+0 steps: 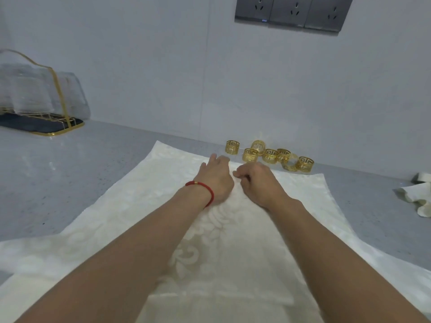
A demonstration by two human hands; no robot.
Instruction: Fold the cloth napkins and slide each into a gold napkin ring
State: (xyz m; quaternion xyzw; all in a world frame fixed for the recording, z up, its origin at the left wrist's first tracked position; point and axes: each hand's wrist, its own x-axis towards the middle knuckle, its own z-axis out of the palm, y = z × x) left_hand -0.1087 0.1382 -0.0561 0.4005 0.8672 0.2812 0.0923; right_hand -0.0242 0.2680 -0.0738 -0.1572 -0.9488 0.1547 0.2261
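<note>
From the head camera, a cream patterned napkin point(233, 229) lies spread flat on a grey speckled counter point(93, 171), reaching from the near edge almost to the wall. Both arms stretch out to its far edge. The left hand point(215, 177), with a red cord bracelet point(205, 190) at the wrist, rests on the cloth with fingers reaching forward and only loosely bent, holding nothing that I can see. The right hand point(255, 180) has its fingers curled under at the cloth's far edge and seems to pinch it, though the fingertips are hidden, so the hold is a judgement.

Just beyond the hands, a cluster of gold rings point(270, 156) sits on the counter near the wall, most upright, a couple tipped on their sides.

The main risk, as I judge it, is that lifting or dragging the far edge sweeps the nearest rings, knocking them over or rolling them away; they stand very close to the cloth's edge. A one-sided pull could also skew the fold, since only one hand appears to have a real hold.

At the far left stands a clear holder with gold trim point(42, 94) on a dark base. At the right edge lies more crumpled pale cloth point(417, 194), well clear of the hands. Dark wall sockets point(293, 11) are above.
</note>
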